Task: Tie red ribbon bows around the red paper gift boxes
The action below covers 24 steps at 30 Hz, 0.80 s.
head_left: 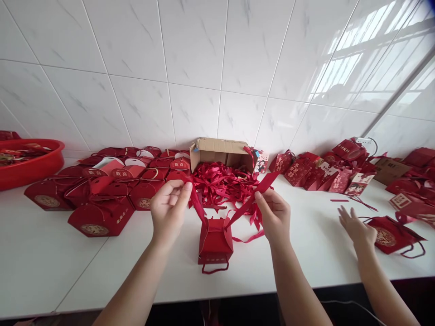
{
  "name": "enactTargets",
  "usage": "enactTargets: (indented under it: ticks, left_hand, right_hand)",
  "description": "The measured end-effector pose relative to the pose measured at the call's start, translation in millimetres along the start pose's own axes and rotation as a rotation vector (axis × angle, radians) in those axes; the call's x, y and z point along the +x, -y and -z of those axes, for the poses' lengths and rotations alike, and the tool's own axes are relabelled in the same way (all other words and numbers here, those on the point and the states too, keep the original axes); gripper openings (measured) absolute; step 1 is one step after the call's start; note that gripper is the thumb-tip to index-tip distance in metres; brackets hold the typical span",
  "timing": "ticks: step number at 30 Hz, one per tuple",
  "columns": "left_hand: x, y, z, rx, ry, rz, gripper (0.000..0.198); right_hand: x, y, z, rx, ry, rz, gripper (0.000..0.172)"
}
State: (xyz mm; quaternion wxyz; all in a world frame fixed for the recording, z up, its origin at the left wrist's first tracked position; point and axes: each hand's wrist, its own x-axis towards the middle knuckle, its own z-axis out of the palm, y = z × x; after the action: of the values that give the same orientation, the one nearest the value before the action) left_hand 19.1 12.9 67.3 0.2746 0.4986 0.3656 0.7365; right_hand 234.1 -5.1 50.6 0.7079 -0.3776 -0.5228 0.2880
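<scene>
A small red gift box [215, 240] stands on the white table in front of me, its rope handle hanging over the near side. A red ribbon [239, 212] runs from the top of the box up to both hands. My left hand [170, 208] pinches one end between thumb and fingers. The other end is pinched in my right hand [274, 213], with a tail sticking up past the thumb. Both ends are spread apart in a V above the box. Just behind lies a heap of loose red ribbons [224, 181], spilling from a cardboard box [222, 146].
Rows of red gift boxes [102, 217] stand at left, near a red basin [30, 167]. Smaller red packets [316, 174] lie against the tiled wall at right. A co-worker's hand [360, 228] reaches beside another red box [390, 233] at far right. The table [163, 280] ends close to me.
</scene>
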Motion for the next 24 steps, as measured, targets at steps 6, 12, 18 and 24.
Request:
enactTargets:
  ticks: [6,12,18,24]
  left_hand:
    - [0,-12,-15.9,0.056,0.195,-0.021,0.02]
    - [-3,-24,-27.1,0.105,0.398,-0.011,0.02]
    - [-2,-26,-34.4,0.163,0.468,-0.1,0.016]
    - [0,-27,-29.0,0.044,0.604,0.101,0.014]
  right_hand:
    - [12,12,-16,0.092,0.175,-0.104,0.02]
    - [16,23,-34,0.096,0.258,-0.152,0.025]
    - [13,28,-35,0.108,0.465,-0.047,0.023]
    - [14,25,-32,0.06,0.469,0.022,0.024]
